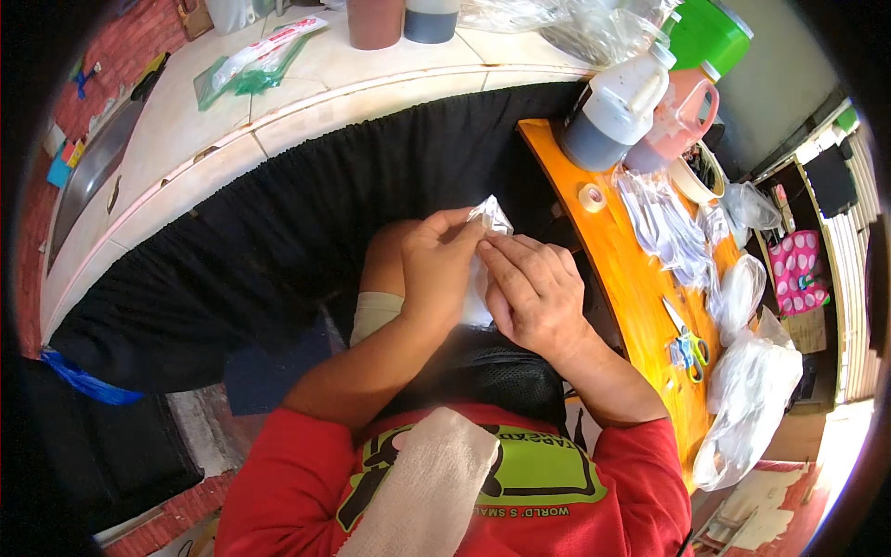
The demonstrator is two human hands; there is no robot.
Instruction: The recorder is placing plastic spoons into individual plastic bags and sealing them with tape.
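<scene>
My left hand (440,268) and my right hand (532,289) meet above my lap, both pinching a clear plastic bag (491,214). The bag's shiny crumpled top sticks up past my fingertips. Its lower part hangs down between my palms and looks whitish; what it contains, if anything, I cannot tell. Fingers of both hands touch near the bag's neck and partly cover it.
On the orange wooden table (626,278) at right lie a tape roll (592,198), scissors (689,344), packed plastic bags (661,223) and jugs (612,111). A tiled counter (390,83) with a black curtain (292,209) runs ahead. A towel (431,480) hangs over my shirt.
</scene>
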